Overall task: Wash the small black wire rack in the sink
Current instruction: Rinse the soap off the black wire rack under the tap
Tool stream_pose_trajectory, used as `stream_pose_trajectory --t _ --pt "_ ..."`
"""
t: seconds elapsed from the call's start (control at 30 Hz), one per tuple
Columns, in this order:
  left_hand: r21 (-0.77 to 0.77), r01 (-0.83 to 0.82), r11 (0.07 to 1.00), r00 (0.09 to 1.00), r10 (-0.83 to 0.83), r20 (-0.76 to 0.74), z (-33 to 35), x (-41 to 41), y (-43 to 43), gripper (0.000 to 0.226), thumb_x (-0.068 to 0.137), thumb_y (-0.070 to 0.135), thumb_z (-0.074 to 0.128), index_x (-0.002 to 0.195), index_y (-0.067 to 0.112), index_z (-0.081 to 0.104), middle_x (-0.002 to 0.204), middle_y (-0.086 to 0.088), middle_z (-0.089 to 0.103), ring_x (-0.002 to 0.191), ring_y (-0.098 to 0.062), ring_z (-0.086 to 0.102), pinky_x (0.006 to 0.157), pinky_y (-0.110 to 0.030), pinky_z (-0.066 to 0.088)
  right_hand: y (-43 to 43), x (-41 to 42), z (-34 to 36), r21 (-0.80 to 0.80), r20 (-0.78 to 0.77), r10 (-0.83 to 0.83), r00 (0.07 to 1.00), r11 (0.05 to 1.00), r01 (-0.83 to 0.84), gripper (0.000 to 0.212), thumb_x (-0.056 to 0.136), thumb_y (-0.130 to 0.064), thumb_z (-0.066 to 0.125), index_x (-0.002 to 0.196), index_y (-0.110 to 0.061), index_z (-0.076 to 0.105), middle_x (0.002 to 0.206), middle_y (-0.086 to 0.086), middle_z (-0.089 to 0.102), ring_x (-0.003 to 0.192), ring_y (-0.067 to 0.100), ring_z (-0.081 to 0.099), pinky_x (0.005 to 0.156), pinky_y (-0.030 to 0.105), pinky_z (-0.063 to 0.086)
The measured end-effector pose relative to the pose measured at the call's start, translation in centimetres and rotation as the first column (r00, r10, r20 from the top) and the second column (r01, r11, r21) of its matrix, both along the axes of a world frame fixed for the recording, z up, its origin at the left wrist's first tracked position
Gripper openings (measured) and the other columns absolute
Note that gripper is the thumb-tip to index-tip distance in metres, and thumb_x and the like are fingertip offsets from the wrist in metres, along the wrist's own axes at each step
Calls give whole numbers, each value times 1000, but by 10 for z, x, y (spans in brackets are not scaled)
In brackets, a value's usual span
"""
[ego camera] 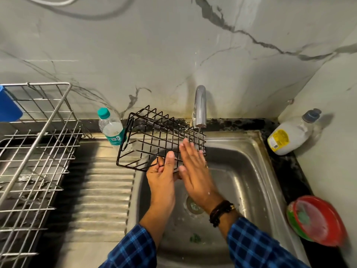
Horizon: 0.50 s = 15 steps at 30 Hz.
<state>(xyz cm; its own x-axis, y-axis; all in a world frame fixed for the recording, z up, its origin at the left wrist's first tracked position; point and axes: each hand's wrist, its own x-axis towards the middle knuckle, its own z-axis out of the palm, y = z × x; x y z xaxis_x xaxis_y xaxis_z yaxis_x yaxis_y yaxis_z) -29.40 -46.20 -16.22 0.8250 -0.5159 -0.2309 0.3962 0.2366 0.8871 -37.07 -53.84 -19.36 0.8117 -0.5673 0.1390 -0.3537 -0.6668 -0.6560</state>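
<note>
Reaching out of blue checked sleeves (135,248), both arms stretched over the stainless steel sink (251,171). A red plastic bowl (318,221) sat nearest on the dark surface (289,180) to the right, and a large steel wire dish rack (38,151) stood to the left. Over the basin, the left grip (162,175) pinched the near edge of the small black wire rack (154,136), thumb on top, holding it tilted in the air. The right grip (195,171) was released, its straight fingers laid flat against the rack's right part. Beyond, a thin stream from the chrome tap (201,105) fell on the rack's far right corner. A clear plastic bottle with a teal cap (111,126) stood just behind the rack's left end, and a white soap bottle (289,136) lay tilted in the far right corner.
</note>
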Motion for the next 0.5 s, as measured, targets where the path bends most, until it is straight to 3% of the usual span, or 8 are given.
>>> stream_pose_trajectory --t 0.07,0.2,0.27,0.33,0.43,0.5 --pt "-31 -27 999 999 26 -37 3 4 -5 22 88 31 69 77 13 62 77 -6 60 84 -27 63 82 -52 60 -21 0 -8 45 -6 -111 994 993 112 64 101 -56 6 158 -27 -2 166 -8 -13 152 6 -12 125 49 5" --pt "-60 -42 997 998 39 -44 5 3 -12 25 93 24 65 68 23 69 76 -2 67 89 -26 69 80 -51 62 -39 4 -13 253 -22 -270 962 930 267 64 101 -58 12 157 -32 -3 166 -9 -11 152 9 -6 124 49 14" --pt "-47 -55 997 997 53 -51 2 5 -12 26 94 23 65 68 22 66 73 1 66 82 -20 70 76 -45 62 -27 7 -5 155 -16 -198 980 968 198 59 102 -52 11 156 -33 -3 166 -7 -10 153 14 -12 125 46 5" --pt "-36 -71 997 996 70 -47 -1 8 -12 19 92 26 67 74 19 67 77 0 68 80 -16 69 75 -39 60 -9 9 3 -42 15 -17 1000 999 18 57 105 -44 12 158 -27 3 167 -7 -4 153 13 -10 125 43 -3" --pt "-66 -74 995 995 69 -68 -1 14 -11 17 89 28 65 78 20 75 87 -5 76 91 -19 72 81 -32 57 -1 7 -2 -214 35 192 981 960 -180 54 106 -36 17 157 -19 15 166 -2 12 154 13 6 125 41 6" --pt "-88 -53 995 995 45 -88 1 16 -8 19 90 28 64 75 19 69 80 -3 72 84 -19 71 75 -33 58 -8 0 -7 -264 56 182 982 951 -161 53 107 -35 19 155 -15 28 163 1 25 151 13 19 122 43 19"
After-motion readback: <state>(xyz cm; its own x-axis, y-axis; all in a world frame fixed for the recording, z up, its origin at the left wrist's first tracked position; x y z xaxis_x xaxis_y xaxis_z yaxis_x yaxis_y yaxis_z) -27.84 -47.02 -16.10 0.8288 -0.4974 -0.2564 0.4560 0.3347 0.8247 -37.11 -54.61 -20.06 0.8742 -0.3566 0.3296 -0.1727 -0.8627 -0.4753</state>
